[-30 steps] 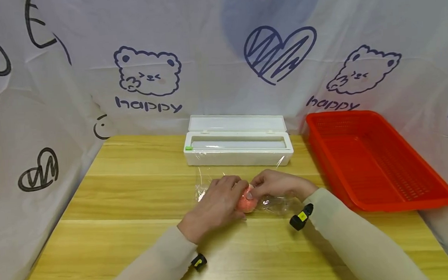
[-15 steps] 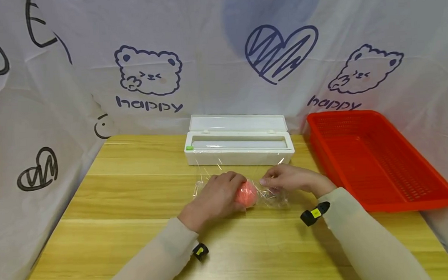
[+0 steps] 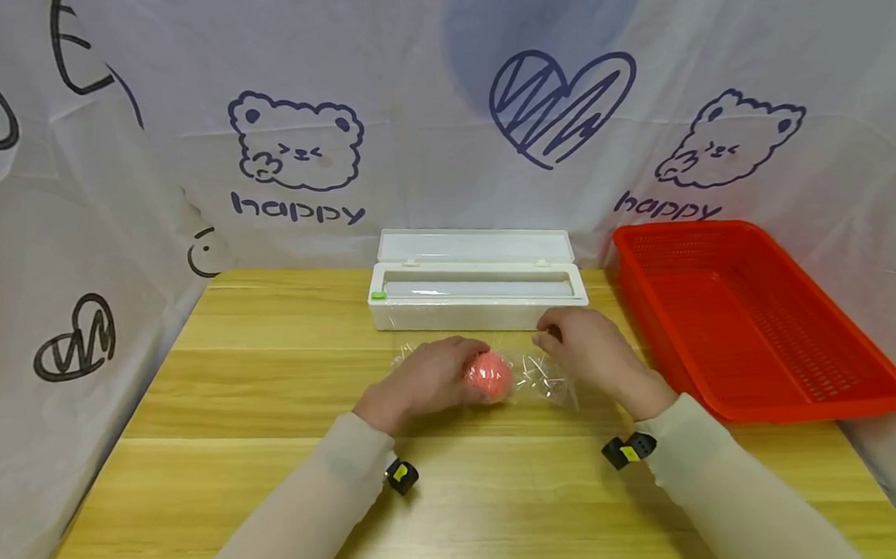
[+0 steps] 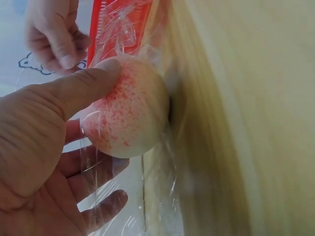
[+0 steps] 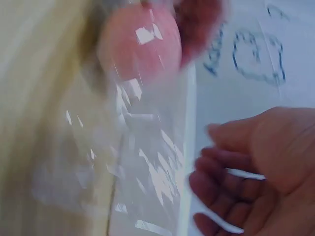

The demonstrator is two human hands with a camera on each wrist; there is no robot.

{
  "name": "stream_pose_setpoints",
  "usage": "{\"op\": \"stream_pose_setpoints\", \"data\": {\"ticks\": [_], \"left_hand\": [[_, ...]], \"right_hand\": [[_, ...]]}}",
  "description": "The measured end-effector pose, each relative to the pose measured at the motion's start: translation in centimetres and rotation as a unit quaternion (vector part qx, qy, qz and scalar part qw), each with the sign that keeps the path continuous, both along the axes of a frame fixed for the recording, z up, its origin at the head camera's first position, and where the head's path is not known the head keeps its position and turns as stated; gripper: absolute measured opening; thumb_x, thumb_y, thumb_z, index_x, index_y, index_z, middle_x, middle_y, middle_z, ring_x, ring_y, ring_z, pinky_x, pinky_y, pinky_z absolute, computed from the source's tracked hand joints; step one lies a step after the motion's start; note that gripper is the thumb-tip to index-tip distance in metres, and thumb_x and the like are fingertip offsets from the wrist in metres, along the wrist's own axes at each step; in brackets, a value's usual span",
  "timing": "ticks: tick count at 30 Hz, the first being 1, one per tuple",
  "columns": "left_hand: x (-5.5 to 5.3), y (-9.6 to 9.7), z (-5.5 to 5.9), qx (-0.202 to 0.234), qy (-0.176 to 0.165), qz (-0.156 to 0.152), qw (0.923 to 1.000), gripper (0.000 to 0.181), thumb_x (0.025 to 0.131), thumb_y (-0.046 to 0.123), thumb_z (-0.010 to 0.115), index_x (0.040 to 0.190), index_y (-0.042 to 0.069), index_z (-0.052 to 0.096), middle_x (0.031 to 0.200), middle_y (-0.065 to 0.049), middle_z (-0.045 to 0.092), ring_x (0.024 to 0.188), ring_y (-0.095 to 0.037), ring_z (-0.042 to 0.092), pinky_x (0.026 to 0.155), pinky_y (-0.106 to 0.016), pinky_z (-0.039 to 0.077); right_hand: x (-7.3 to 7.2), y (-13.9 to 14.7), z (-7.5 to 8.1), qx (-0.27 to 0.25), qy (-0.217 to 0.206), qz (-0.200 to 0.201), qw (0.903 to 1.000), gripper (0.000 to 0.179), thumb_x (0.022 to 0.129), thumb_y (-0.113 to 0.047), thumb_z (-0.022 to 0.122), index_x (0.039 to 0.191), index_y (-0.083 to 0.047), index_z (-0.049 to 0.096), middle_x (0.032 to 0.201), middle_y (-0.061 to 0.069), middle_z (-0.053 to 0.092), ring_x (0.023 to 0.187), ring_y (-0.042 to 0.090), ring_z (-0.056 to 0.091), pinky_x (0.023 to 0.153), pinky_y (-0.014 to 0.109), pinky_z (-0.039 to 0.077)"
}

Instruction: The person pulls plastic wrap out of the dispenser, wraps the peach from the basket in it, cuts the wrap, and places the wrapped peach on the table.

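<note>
A round pink peach, pale with red speckles in the left wrist view, is held by my left hand just in front of the white box. The thumb lies over the peach and the fingers curve beneath it. Clear cling film covers the peach and trails out crumpled to its right. My right hand hovers above that film near the box's front right corner. Its fingers are loosely bent, the thumb is apart from them, and nothing shows between them.
At the back of the wooden table, the white cling film box stands with its lid raised and a roll inside. A red plastic basket sits at the right. A printed white cloth hangs behind.
My right hand has left the peach, moving right and then up toward the box. My left hand has kept hold of the peach, shifting slightly away from me and tilting it.
</note>
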State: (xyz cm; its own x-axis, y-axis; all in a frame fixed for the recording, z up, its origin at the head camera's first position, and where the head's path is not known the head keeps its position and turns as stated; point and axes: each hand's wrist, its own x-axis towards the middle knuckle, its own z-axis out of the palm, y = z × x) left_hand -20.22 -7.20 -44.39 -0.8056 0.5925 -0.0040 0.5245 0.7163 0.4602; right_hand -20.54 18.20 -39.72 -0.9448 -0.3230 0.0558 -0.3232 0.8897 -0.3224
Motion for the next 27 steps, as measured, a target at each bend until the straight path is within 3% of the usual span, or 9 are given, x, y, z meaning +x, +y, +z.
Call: {"op": "stream_pose_setpoints", "data": {"ticks": [3,8,13,18,21,27], "left_hand": [[-0.5,0.0,0.3,0.006,-0.022,-0.003,0.9997,0.063,0.094,0.038,0.080,0.148,0.012,0.060,0.134,-0.002,0.071,0.121,-0.022,0.067,0.110,-0.041,0.051],[-1.2,-0.3,0.6,0.030,-0.064,-0.011,0.9974,0.054,0.095,0.038,0.079,0.143,0.019,0.065,0.120,0.006,0.074,0.104,-0.013,0.066,0.100,-0.034,0.054],[-1.7,-0.8,0.8,0.064,-0.129,0.010,0.9895,0.056,0.094,0.041,0.081,0.143,0.019,0.066,0.122,0.006,0.073,0.104,-0.014,0.065,0.099,-0.034,0.053],[-2.0,-1.1,0.7,0.079,-0.148,0.039,0.9851,0.057,0.091,0.043,0.083,0.131,0.012,0.058,0.110,-0.003,0.070,0.096,-0.019,0.064,0.091,-0.036,0.054],[-1.9,-1.1,0.8,0.072,-0.139,0.052,0.9863,0.053,0.092,0.045,0.082,0.125,0.014,0.055,0.106,-0.004,0.069,0.094,-0.021,0.063,0.087,-0.036,0.053],[-1.5,-0.8,0.9,-0.008,-0.009,0.052,0.9986,0.061,0.095,0.053,0.075,0.138,0.012,0.065,0.133,-0.005,0.071,0.122,-0.028,0.061,0.106,-0.050,0.049]], "right_hand": [[1.1,-1.6,-0.9,-0.020,0.058,0.061,0.9963,0.024,0.098,-0.023,0.075,0.114,-0.005,0.076,0.107,0.009,0.075,0.097,0.029,0.068,0.091,0.048,0.058],[2.5,-3.2,-2.9,-0.014,0.094,0.153,0.9837,0.048,0.090,-0.027,0.086,0.128,-0.004,0.070,0.128,0.012,0.070,0.120,0.033,0.065,0.107,0.051,0.053],[2.7,-3.8,-5.2,-0.017,0.111,0.168,0.9794,0.072,0.077,-0.023,0.096,0.135,-0.004,0.058,0.133,0.011,0.063,0.125,0.033,0.061,0.109,0.051,0.051],[1.9,-4.0,-6.4,-0.029,0.146,0.166,0.9748,0.070,0.077,-0.026,0.096,0.131,-0.006,0.056,0.126,0.010,0.063,0.120,0.032,0.062,0.106,0.050,0.052],[1.5,-3.9,-6.5,-0.029,0.149,0.160,0.9755,0.067,0.079,-0.028,0.095,0.130,-0.007,0.058,0.122,0.009,0.066,0.116,0.030,0.064,0.102,0.049,0.054],[0.3,-3.7,-5.9,-0.030,0.118,0.142,0.9824,0.060,0.083,-0.032,0.092,0.128,-0.006,0.063,0.121,0.008,0.070,0.112,0.029,0.066,0.100,0.048,0.054]]}}
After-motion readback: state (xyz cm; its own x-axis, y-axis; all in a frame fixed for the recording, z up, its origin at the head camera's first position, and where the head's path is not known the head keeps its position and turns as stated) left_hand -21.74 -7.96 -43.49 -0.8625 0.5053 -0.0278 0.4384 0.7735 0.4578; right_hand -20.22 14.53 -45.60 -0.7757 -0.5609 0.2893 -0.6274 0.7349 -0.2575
